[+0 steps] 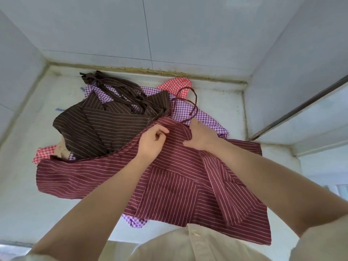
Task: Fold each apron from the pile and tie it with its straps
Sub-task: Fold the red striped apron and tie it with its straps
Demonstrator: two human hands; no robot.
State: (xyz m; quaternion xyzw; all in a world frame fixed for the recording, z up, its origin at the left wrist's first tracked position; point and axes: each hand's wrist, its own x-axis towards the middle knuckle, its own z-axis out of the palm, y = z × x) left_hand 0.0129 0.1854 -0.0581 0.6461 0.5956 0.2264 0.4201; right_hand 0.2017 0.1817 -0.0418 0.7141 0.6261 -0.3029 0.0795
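A maroon apron (169, 185) with thin white stripes lies spread on top of the pile, its lower edge hanging toward me. My left hand (152, 142) pinches its upper edge near the bib. My right hand (201, 136) grips the bunched cloth at the bib's other side. The maroon neck strap (194, 102) loops up beyond my right hand. Behind lies a brown striped apron (105, 119) with its straps tangled on top. Purple checked aprons (190, 110) and a red checked apron (175, 84) lie underneath.
The pile sits on a pale counter (28, 147) boxed in by tiled walls (113, 34) at the back and left. A window frame (301, 106) runs along the right. More red checked cloth (43, 153) pokes out at the pile's left.
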